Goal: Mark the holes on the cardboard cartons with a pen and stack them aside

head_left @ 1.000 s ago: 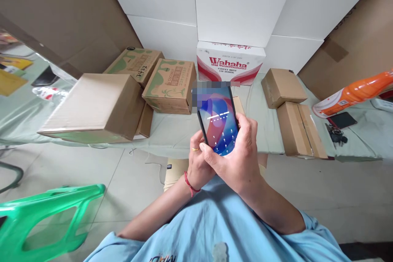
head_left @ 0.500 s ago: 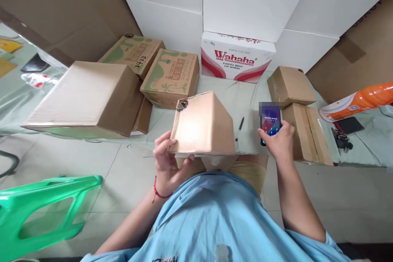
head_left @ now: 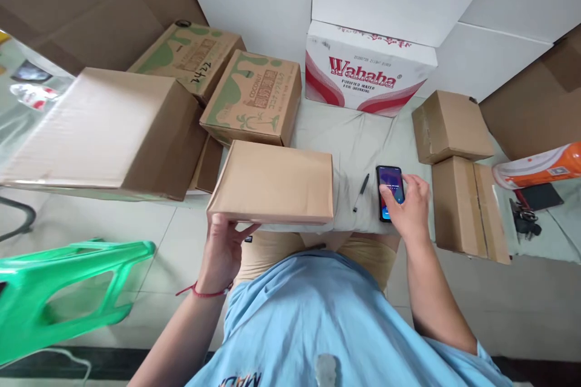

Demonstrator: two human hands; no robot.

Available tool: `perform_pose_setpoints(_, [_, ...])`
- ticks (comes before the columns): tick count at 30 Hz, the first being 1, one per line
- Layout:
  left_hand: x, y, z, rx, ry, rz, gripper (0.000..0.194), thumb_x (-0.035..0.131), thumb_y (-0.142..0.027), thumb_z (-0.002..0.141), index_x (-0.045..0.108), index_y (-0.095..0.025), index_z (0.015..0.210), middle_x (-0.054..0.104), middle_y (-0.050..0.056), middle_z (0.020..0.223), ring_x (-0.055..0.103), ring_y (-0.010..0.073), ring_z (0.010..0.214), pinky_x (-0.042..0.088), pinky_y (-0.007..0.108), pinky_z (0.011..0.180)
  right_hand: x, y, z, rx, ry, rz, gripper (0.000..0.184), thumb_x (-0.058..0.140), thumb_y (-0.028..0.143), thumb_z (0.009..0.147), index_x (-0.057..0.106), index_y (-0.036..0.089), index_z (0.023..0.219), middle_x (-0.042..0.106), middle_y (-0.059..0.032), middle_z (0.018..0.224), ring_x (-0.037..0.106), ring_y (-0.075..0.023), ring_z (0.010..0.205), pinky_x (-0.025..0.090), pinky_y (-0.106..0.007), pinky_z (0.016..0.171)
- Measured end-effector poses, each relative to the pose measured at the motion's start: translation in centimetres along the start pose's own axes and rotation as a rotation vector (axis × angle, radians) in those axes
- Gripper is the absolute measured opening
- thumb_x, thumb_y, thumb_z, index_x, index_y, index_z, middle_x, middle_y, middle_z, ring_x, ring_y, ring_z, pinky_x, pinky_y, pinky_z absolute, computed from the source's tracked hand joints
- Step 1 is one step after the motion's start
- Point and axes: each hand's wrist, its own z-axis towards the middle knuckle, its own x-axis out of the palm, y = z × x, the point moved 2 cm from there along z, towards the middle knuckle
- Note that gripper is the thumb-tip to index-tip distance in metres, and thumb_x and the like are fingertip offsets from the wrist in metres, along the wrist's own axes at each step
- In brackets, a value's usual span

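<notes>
My left hand (head_left: pixel 223 248) grips the near left corner of a plain brown cardboard box (head_left: pixel 275 182) that lies flat at the table's front edge, fingers under it and thumb along its side. My right hand (head_left: pixel 410 208) rests on a phone (head_left: pixel 390 192) with a lit screen lying on the pale green table cloth (head_left: pixel 358 145); the fingers curl over its right edge. A black pen (head_left: pixel 361 191) lies between the box and the phone.
A large brown box (head_left: pixel 104 127) and two green-printed coconut boxes (head_left: pixel 254 97) fill the left. A red and white Wahaha carton (head_left: pixel 367 69) stands at the back. Two small brown boxes (head_left: pixel 463 175) sit right, then keys (head_left: pixel 524 221) and an orange bottle (head_left: pixel 540 166). A green plastic stool (head_left: pixel 59 296) stands lower left.
Both hands held the phone near my chest a second ago. Since then my right hand has laid it on the table, and my left hand has taken the brown box and set it flat.
</notes>
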Motion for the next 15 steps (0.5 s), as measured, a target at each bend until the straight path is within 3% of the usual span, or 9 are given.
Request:
perform_pose_setpoints(3, [0.9,-0.8,0.0,-0.071,0.034,0.165,0.067,0.097,-0.063,0.071,0.070,-0.029,0.121,0.071,0.006,0.128,0.067,0.0292,0.125,0.069,0.039,0.086,1.9,2.7,-0.4,0.040,0.283,0.495,0.091,0.065,0.085,0.091,0.053,0.023,0.156,0.064,-0.0197,0.152,0.067,-0.0310,0.138,0.059,-0.053,0.112])
perform_pose_setpoints(6, [1.9,-1.3,-0.2,-0.139,0.073,0.191,0.064,0.103,-0.047,0.061,0.069,-0.025,0.111,0.071,0.004,0.122,0.068,0.0248,0.114,0.068,0.037,0.087,4.3,5.9,-1.4,0.134,0.535,0.737,0.102,0.070,0.088,0.086,0.046,0.024,0.163,0.064,-0.0184,0.158,0.066,-0.0308,0.145,0.059,-0.053,0.115])
perform_pose_setpoints(10, [2.2,-0.9,-0.4,-0.126,0.084,0.087,0.053,0.097,-0.033,0.061,0.063,-0.025,0.101,0.066,-0.002,0.101,0.065,0.0174,0.092,0.070,0.043,0.089,5.7,8.5,-2.3,0.207,0.653,0.894,0.097,0.071,0.090,0.084,0.054,0.027,0.156,0.069,-0.0126,0.156,0.066,-0.0296,0.147,0.059,-0.050,0.118])
perform_pose_setpoints(15, [2.3,-0.5,-0.3,0.058,0.096,0.042,0.048,0.088,-0.014,0.060,0.062,-0.025,0.100,0.064,-0.005,0.088,0.057,0.0118,0.077,0.053,0.020,0.067,4.4,7.9,-2.7,0.379,0.760,1.016,0.090,0.084,0.080,0.079,0.059,0.027,0.148,0.080,-0.0105,0.137,0.077,-0.0322,0.128,0.066,-0.050,0.102])
